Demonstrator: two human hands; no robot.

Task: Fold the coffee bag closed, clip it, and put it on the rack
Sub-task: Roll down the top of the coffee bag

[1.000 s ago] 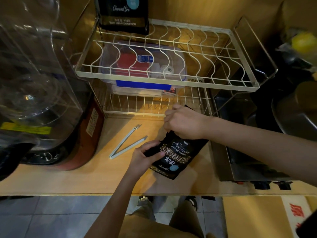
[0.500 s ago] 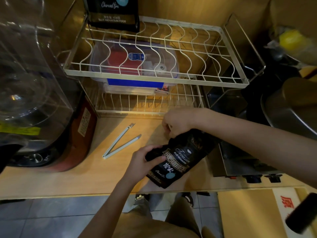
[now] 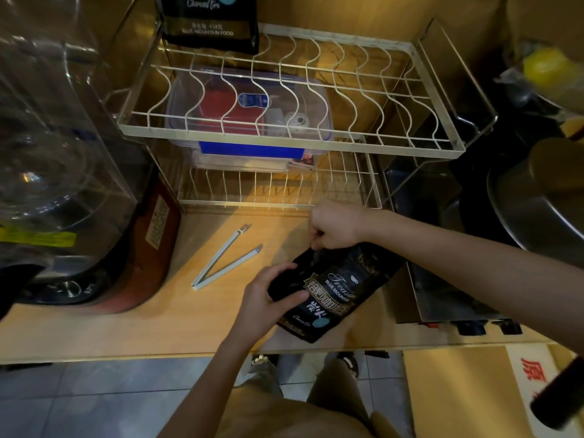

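Hands (image 3: 268, 298) (image 3: 335, 227) both grip coffee bag (image 3: 331, 292) — contents unseen — on counter (image 3: 126, 330).

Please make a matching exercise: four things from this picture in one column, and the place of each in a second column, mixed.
1. coffee bag
2. clip
3. plastic box
4. second black bag

a. on the rack's lower shelf
b. lying open on the counter
c. at the back left of the rack's top shelf
d. held by both hands

Pairs: 1-d, 2-b, 3-a, 4-c
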